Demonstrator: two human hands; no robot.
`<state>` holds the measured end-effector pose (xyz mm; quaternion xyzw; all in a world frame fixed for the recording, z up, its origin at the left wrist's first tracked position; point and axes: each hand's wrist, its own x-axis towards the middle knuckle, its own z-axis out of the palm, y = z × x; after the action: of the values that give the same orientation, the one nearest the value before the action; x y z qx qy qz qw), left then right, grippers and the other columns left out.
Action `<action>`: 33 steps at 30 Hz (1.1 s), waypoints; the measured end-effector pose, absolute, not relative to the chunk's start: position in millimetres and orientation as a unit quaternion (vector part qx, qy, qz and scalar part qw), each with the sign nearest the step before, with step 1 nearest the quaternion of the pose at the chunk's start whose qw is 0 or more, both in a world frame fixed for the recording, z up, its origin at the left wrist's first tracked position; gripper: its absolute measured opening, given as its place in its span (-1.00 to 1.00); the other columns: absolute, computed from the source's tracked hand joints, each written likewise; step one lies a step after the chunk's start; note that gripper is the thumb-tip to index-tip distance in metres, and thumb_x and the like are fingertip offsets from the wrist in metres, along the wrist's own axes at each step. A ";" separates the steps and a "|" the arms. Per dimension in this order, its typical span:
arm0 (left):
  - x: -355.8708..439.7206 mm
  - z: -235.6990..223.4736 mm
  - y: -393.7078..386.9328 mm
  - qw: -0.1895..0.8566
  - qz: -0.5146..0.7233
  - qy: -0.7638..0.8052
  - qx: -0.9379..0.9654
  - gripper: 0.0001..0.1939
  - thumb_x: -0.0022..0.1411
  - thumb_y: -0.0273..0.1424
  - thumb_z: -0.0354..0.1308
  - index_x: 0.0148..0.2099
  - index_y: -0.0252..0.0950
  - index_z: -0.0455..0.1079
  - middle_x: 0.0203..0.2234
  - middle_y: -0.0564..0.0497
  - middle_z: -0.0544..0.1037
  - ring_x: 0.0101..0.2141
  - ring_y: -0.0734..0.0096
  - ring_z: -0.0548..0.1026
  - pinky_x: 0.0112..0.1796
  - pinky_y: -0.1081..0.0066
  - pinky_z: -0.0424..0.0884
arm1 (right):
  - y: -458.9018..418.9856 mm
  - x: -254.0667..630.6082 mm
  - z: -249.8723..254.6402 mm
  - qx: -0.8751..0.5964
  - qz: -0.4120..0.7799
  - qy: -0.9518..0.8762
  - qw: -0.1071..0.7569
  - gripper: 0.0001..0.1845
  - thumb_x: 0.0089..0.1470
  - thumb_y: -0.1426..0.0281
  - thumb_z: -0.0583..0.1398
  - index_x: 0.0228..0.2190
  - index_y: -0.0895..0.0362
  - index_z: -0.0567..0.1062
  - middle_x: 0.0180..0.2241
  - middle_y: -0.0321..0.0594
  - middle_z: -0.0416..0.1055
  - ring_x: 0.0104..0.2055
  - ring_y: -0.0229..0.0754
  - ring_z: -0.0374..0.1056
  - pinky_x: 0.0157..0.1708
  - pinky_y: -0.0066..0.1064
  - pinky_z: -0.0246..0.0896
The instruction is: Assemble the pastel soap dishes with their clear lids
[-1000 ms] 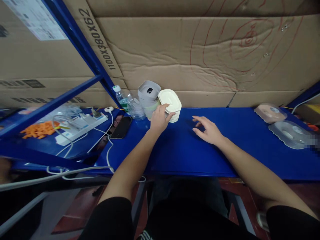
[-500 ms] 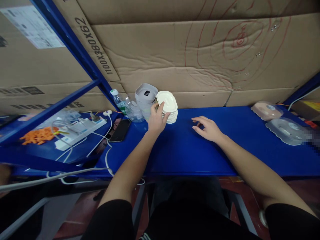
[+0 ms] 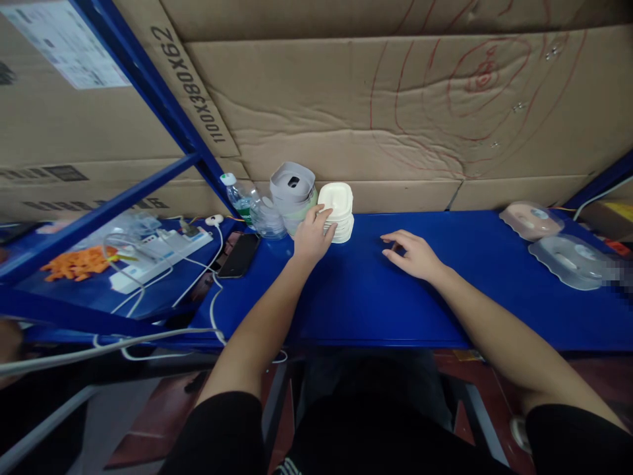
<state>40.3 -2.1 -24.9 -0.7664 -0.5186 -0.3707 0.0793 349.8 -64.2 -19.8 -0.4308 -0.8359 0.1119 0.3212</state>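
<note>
The left hand [image 3: 312, 236] hid the near-left edge of the cream lids [image 3: 340, 196], stacked upright on the blue table [image 3: 346, 303] beside the grey tubs [image 3: 293, 179]. Its fingers curved against the stack; I could not tell whether they gripped. Right hand [image 3: 414, 256]: half-curled, thumb apart, over bare table. Clear container [image 3: 270, 221]: contents indistinct. Frosted cover [image 3: 566, 264]: right end blurred out.

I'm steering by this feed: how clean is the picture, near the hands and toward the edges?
Head view, middle: left hand and cream stack have clear outlines, the stack's top pale; head view, upper left: paper sheet blurred, unreadable; head view, right: blocky pixels by the clear container; head view, bottom: dark under the table.
</note>
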 end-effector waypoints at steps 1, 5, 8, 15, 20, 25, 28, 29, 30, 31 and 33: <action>39.2 -25.5 -0.6 0.084 -0.372 -0.523 -0.763 -0.59 0.45 -0.21 0.19 0.24 -0.25 0.49 0.24 -0.28 0.47 0.15 -0.03 0.54 0.06 0.10 0.55 | -63.9 349.6 -20.0 -0.432 0.113 -0.836 0.319 -0.61 0.34 0.15 0.18 0.08 0.05 0.56 0.00 -0.07 0.59 -0.22 -0.07 0.57 -0.06 -0.13 0.49; 36.9 -28.4 4.5 0.097 -0.379 -0.540 -0.745 -0.57 0.45 -0.12 0.19 0.20 -0.24 0.52 0.21 -0.27 0.49 0.11 -0.03 0.57 0.06 0.10 0.54 | -62.3 349.2 -21.1 -0.427 0.113 -0.840 0.316 -0.61 0.33 0.15 0.18 0.06 0.05 0.57 -0.01 -0.07 0.60 -0.23 -0.07 0.56 -0.06 -0.11 0.49; 37.8 -29.0 5.5 0.094 -0.379 -0.550 -0.738 -0.49 0.44 -0.04 0.18 0.23 -0.25 0.51 0.25 -0.28 0.47 0.09 -0.05 0.57 0.04 0.09 0.55 | -61.1 349.6 -22.1 -0.428 0.112 -0.841 0.313 -0.62 0.33 0.15 0.19 0.06 0.04 0.58 -0.02 -0.08 0.60 -0.22 -0.06 0.57 -0.07 -0.12 0.49; 41.3 -24.1 0.1 0.080 -0.392 -0.537 -0.743 -0.32 0.40 0.02 0.18 0.39 -0.28 0.35 0.34 -0.32 0.38 0.24 -0.12 0.48 0.08 0.07 0.57 | -61.2 352.1 -22.1 -0.432 0.108 -0.838 0.316 -0.58 0.34 0.12 0.18 0.10 0.04 0.56 0.00 -0.06 0.59 -0.20 -0.05 0.57 -0.03 -0.10 0.48; 46.8 -22.5 -11.5 0.072 -0.413 -0.480 -0.770 -0.42 0.42 -0.06 0.17 0.34 -0.27 0.37 0.32 -0.29 0.40 0.27 -0.04 0.45 0.07 0.14 0.58 | -44.6 381.5 -12.9 -0.486 0.037 -0.811 0.324 -0.50 0.32 0.10 0.17 0.17 0.06 0.52 0.08 0.01 0.57 0.08 0.11 0.51 0.17 -0.02 0.38; 56.5 -23.7 -23.5 0.065 -0.417 -0.390 -0.819 -0.54 0.41 -0.17 0.19 0.24 -0.29 0.44 0.26 -0.30 0.44 0.19 0.02 0.52 0.02 0.18 0.59 | -15.5 468.5 -6.2 -0.674 -0.082 -0.659 0.323 -0.27 0.22 0.07 0.20 0.24 0.30 0.46 0.18 0.28 0.46 0.27 0.31 0.33 0.30 0.08 0.16; 61.6 -25.3 -27.0 0.069 -0.417 -0.348 -0.837 -0.57 0.40 -0.21 0.22 0.22 -0.29 0.45 0.23 -0.30 0.48 0.11 0.06 0.58 -0.03 0.20 0.60 | -13.7 522.4 -6.6 -0.791 -0.099 -0.526 0.297 -0.18 0.23 0.04 0.17 0.29 0.38 0.38 0.26 0.38 0.37 0.35 0.32 0.21 0.35 0.11 0.00; 62.8 -25.8 -27.6 0.068 -0.413 -0.342 -0.842 -0.57 0.40 -0.21 0.22 0.22 -0.28 0.45 0.22 -0.30 0.49 0.07 0.08 0.60 -0.05 0.21 0.61 | -15.5 536.0 -7.6 -0.817 -0.101 -0.490 0.286 -0.17 0.24 0.03 0.17 0.31 0.37 0.36 0.32 0.39 0.30 0.40 0.32 0.13 0.38 0.12 -0.07; 63.6 -26.2 -28.1 0.067 -0.408 -0.339 -0.845 -0.57 0.40 -0.22 0.23 0.22 -0.28 0.45 0.21 -0.29 0.49 0.02 0.10 0.62 -0.08 0.23 0.61 | -17.5 546.9 -9.1 -0.836 -0.102 -0.462 0.279 -0.15 0.24 0.00 0.17 0.33 0.33 0.33 0.42 0.38 0.16 0.46 0.33 0.01 0.40 0.14 -0.16; 64.0 -26.5 -28.5 0.066 -0.402 -0.337 -0.849 -0.57 0.41 -0.22 0.23 0.22 -0.28 0.45 0.20 -0.29 0.50 -0.01 0.12 0.63 -0.09 0.24 0.61 | -19.2 555.1 -11.2 -0.849 -0.097 -0.442 0.274 -0.13 0.25 -0.03 0.17 0.36 0.28 0.30 0.49 0.35 0.01 0.51 0.35 -0.13 0.41 0.20 -0.27; 64.0 -26.3 -29.2 0.066 -0.398 -0.335 -0.851 -0.57 0.41 -0.22 0.24 0.23 -0.28 0.45 0.19 -0.29 0.51 -0.04 0.15 0.65 -0.11 0.25 0.62 | -20.1 564.9 -17.4 -0.867 -0.071 -0.418 0.261 -0.10 0.28 -0.06 0.15 0.41 0.25 0.22 0.55 0.34 -0.22 0.56 0.37 -0.39 0.41 0.28 -0.46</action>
<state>64.0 -29.2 -26.3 -0.8514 -0.3350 -0.3980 0.0665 564.9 -20.1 -17.4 -0.8669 -0.4184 -0.0712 0.2614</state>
